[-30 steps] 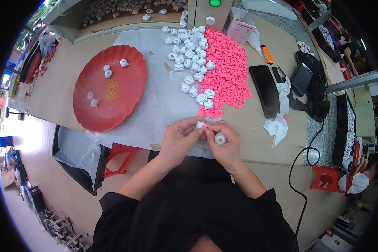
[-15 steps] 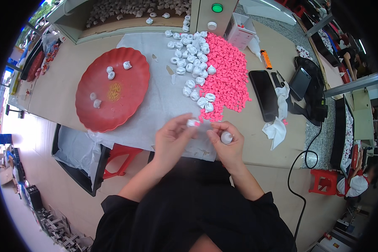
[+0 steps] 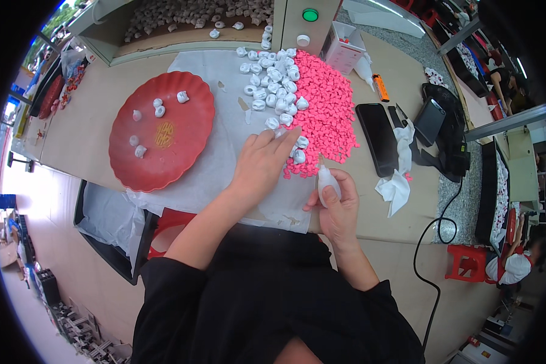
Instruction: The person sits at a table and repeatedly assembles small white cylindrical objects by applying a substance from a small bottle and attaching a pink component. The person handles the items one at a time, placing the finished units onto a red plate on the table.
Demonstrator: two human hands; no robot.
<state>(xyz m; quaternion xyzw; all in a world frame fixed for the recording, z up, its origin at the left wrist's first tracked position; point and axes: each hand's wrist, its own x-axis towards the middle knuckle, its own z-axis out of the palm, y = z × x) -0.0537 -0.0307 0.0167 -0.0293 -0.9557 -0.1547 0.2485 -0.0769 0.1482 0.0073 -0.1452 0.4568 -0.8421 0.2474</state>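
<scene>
My right hand (image 3: pixel 340 206) grips a small white squeeze bottle (image 3: pixel 327 183), its thin nozzle pointing up toward the far side. Left of it, my left hand (image 3: pixel 258 161) reaches over the near end of a cluster of small white rounded pieces (image 3: pixel 272 79). Its fingers are stretched out, touching or just above the pieces; the thumb and fingertips are partly hidden. Beside the white pieces spreads a pile of small bright pink pieces (image 3: pixel 327 103). On the left lies a red scalloped plate (image 3: pixel 191 142) holding several of the small pieces.
White paper (image 3: pixel 224 176) covers part of the table. To the right are a black phone (image 3: pixel 377 139), an orange lighter (image 3: pixel 381 88), crumpled tissue (image 3: pixel 394 193) and a black bag (image 3: pixel 455 145). A compartment (image 3: pixel 194 39) of white pieces stands behind; a paper-lined black tray (image 3: pixel 110 221) sits lower left.
My left hand no longer holds the white-and-pink piece and has moved forward to the white cluster. One more piece lies on the red plate. The bottle has swung nozzle-up in my right hand.
</scene>
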